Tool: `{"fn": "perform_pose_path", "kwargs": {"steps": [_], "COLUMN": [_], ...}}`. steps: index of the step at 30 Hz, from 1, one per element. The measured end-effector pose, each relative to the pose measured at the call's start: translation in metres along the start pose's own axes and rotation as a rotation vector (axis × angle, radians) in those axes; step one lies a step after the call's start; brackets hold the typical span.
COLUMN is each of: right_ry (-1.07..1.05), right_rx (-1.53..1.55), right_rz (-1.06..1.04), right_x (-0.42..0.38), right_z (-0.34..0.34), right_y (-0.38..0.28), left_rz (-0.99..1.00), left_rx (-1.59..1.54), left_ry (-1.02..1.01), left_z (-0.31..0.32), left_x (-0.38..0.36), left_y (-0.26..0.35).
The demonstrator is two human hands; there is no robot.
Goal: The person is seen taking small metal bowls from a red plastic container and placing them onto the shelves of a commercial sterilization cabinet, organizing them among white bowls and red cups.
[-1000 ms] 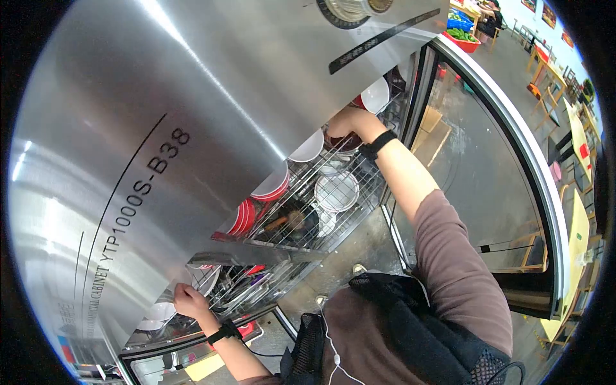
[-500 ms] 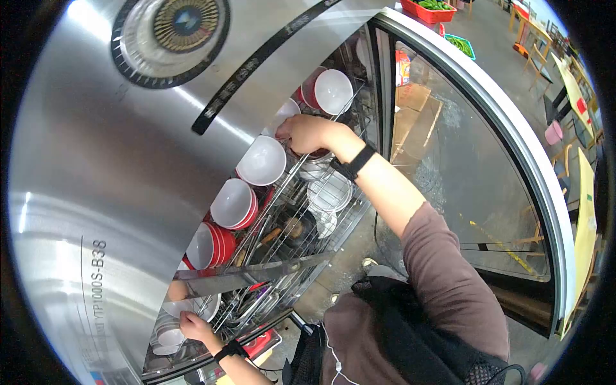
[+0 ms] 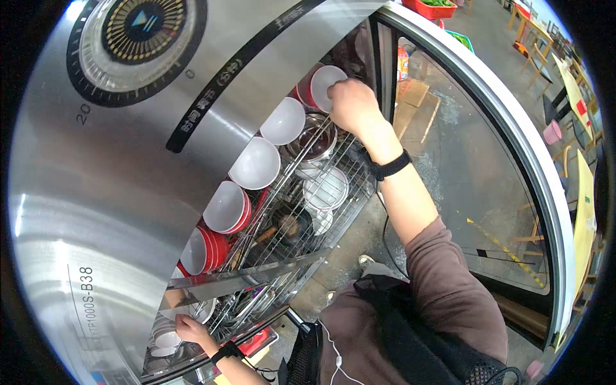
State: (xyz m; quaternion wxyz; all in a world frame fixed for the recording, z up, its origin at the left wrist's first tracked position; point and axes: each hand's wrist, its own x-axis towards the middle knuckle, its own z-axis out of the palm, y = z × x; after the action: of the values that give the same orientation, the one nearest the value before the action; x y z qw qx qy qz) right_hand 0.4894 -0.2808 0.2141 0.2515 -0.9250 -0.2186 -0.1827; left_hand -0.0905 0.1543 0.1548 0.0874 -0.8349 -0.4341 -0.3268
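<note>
My right hand [image 3: 355,109] is at the far end of the upper wire rack, its fingers curled over the rim of a white-lined red bowl [image 3: 324,82] tipped on its side. More bowls of this kind stand in a row along the rack, among them a white bowl [image 3: 283,122] and a nested red stack [image 3: 228,206]. Low on the left, my left hand [image 3: 191,330] is closed beside a large white bowl [image 3: 206,310] and small white cups [image 3: 167,339]. What its fingers hold, if anything, is hidden.
A steel cabinet front [image 3: 122,212] with a round dial [image 3: 142,29] covers the left. An open glass door [image 3: 481,167] stands on the right. Below the bowls, the rack [image 3: 308,231] holds metal pots [image 3: 314,138], white plates [image 3: 326,188] and a dark pan [image 3: 292,224].
My right hand has left the white bowl in the row and moved along the rack to the farthest bowl. My left hand stays at the lower left. The view has shifted slightly.
</note>
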Motion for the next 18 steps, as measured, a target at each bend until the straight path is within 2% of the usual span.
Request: {"fn": "perform_pose_path", "kwargs": {"steps": [2, 3, 5, 8, 10, 12, 15, 18], "right_ry": [0.153, 0.219, 0.155, -0.044, -0.121, -0.132, -0.168, -0.458], "right_rx": [0.011, 0.092, 0.364, 0.747, 0.815, 0.686, 0.544, 0.237], "right_rz": [-0.053, -0.095, -0.217, -0.545, -0.638, -0.719, -0.81, -0.833], "right_x": [-0.009, -0.016, -0.036, -0.063, -0.083, -0.094, -0.102, -0.096], "right_z": [-0.007, -0.016, -0.022, 0.0, 0.006, 0.011, 0.022, 0.007], "right_y": [-0.011, -0.023, -0.052, -0.097, -0.138, -0.168, -0.196, -0.211], "left_rz": [0.002, 0.067, -0.015, 0.05, 0.015, -0.008, 0.037, 0.019], "left_rx": [0.01, 0.023, -0.024, -0.021, -0.053, -0.048, -0.03, -0.055], "left_ry": [-0.012, 0.186, 0.047, 0.108, 0.086, 0.051, 0.119, 0.136], "left_z": [0.001, 0.008, -0.001, 0.008, 0.006, 0.0, -0.003, -0.001], "left_x": [-0.004, -0.004, -0.005, -0.005, -0.004, -0.003, -0.001, -0.001], "left_y": [-0.008, -0.002, 0.008, -0.005, 0.005, 0.013, 0.022, 0.022]}}
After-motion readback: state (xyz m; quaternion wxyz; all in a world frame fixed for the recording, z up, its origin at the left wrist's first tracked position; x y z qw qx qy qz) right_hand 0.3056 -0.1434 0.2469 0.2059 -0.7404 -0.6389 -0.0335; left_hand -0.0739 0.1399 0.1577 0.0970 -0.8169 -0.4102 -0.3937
